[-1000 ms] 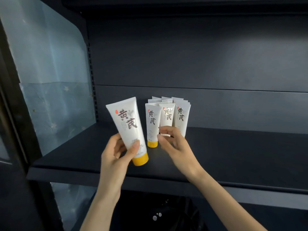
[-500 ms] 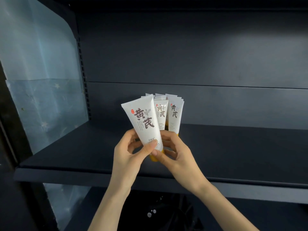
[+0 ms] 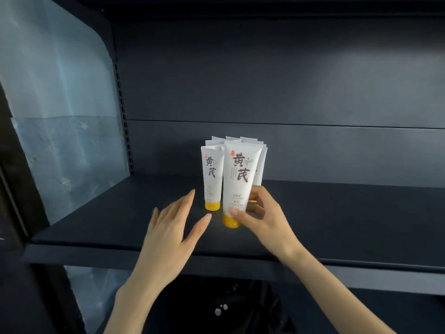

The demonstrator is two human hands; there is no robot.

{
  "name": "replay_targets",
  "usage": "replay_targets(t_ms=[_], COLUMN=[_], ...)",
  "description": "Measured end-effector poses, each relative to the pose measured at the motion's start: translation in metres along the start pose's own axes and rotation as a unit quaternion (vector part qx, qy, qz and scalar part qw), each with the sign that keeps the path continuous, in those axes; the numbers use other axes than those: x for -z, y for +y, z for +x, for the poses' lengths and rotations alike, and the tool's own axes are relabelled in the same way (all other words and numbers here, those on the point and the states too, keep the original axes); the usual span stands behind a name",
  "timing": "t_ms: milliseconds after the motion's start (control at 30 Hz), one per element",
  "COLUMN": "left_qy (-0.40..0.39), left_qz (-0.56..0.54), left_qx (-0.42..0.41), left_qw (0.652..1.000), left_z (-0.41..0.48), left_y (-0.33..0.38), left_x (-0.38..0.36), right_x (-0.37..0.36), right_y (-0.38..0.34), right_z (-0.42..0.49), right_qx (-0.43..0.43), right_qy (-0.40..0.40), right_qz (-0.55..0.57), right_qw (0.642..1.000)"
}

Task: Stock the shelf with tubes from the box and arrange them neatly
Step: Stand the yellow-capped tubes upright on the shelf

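Setting the front tube (image 3: 240, 179) upright, yellow cap (image 3: 230, 221) down, at or just above the shelf (image 3: 337, 225); not telling contact for sure. Landing it just in front of the tube cluster (image 3: 261, 162) and just beside the left tube (image 3: 212, 174), itself standing cap-down on the board.

Progress, judging: partly stocked. Seeing a small bunch of tubes already upright, packed close, labels facing out, taking up only a small middle patch of the shelf. Not counting them exactly, back ones hidden. Not seeing the box, so not knowing how many are left to bring. Still needing: letting go of this one, squaring it up with its neighbour, adding more.

Gripping the front tube low with the right hand (image 3: 262, 218): thumb (image 3: 237, 213) pressing across the front just above the cap, other fingers curling round behind, partly hidden.

Keeping the left hand (image 3: 168, 227) wide open, fingers straight and spread, holding nothing; hovering over the shelf just left of the tubes, near the left tube's cap, apparently not touching, slightly blurred.

Further out: dark back panel (image 3: 289, 80), bluish film-covered side panel (image 3: 60, 104) at left
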State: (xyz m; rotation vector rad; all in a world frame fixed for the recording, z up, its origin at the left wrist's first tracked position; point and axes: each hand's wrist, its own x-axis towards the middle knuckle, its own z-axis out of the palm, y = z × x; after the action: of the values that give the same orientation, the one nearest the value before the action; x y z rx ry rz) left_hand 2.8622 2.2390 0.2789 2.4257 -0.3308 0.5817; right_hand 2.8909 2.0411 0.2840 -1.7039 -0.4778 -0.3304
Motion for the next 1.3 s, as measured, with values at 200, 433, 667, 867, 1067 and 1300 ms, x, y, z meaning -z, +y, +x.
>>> replay_targets(t_ms=[200, 433, 667, 867, 1067, 1300], left_qy=[-0.009, -0.014, -0.008, -0.01, -0.009, -0.006], left_qz=[0.166, 0.166, 0.143, 0.143, 0.141, 0.115], left_qx=[0.029, 0.045, 0.049, 0.048, 0.042, 0.034], left_qw=[0.986, 0.985, 0.988, 0.989, 0.989, 0.993], left_z=[-0.005, -0.01, -0.012, -0.014, -0.016, -0.02], left_y=[-0.03, -0.036, -0.036, -0.038, -0.037, -0.038], left_x=[0.007, 0.01, 0.008, 0.009, 0.01, 0.018], right_x=[0.017, 0.015, 0.003, 0.001, -0.004, -0.003], right_y=[0.013, 0.039, 0.048, 0.051, 0.05, 0.045], right_z=[0.038, 0.07, 0.081, 0.081, 0.082, 0.08], right_qx=[-0.055, -0.12, -0.114, -0.115, -0.116, -0.131], right_qy=[0.044, 0.049, 0.054, 0.051, 0.058, 0.053], right_qz=[-0.086, -0.151, -0.166, -0.165, -0.167, -0.183], right_qw=[0.994, 0.98, 0.978, 0.978, 0.977, 0.973])
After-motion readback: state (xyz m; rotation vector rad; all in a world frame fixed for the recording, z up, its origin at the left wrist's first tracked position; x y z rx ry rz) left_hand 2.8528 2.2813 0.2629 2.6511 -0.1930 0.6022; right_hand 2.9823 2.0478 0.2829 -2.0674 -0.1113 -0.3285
